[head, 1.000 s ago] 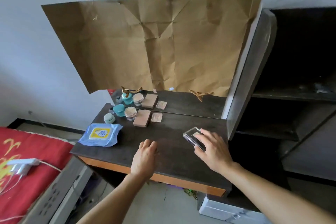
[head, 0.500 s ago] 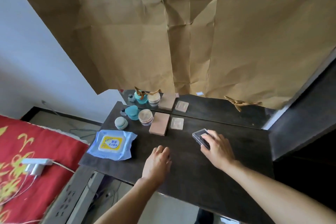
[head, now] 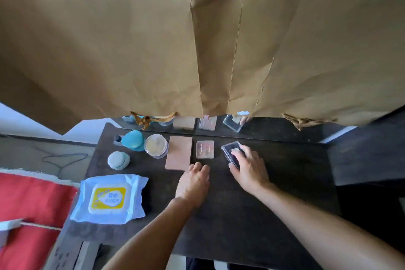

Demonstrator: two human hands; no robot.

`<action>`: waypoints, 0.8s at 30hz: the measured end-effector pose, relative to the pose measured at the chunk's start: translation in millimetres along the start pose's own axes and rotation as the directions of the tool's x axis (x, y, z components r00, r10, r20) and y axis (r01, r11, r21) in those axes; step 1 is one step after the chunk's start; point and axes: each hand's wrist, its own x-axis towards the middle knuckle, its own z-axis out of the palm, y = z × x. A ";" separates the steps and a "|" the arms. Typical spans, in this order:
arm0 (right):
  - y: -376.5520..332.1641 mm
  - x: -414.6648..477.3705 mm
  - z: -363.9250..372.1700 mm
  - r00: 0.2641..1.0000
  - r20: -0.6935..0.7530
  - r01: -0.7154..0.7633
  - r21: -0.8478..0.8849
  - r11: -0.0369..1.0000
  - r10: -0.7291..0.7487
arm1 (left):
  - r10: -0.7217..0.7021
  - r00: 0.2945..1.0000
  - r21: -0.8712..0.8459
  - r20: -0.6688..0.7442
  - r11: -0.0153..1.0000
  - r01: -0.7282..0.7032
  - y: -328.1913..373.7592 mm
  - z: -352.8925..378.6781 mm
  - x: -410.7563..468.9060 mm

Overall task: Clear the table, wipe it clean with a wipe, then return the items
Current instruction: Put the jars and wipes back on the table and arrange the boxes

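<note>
The clear case (head: 226,149) sits on the table (head: 285,193) just right of the small transparent box (head: 205,149), the right hand (head: 249,170) curled over it; the left hand (head: 194,182) lies flat, fingers together, nearside of that box. A careless shove might knock the case into that box and skew it

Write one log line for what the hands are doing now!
right hand: grips clear case | left hand: rests on table | wipes pack: untouched

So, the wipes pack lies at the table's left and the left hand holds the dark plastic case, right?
No. The head view shows the right hand holding the dark plastic case; the left hand holds nothing. The wipes pack is at the left of the table.
</note>
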 end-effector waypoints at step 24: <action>-46.1 18.8 14.1 0.924 0.221 -0.283 -0.155 0.947 0.312 | 0.423 0.903 0.090 -0.071 0.905 -0.417 -77.0 -3.4 22.1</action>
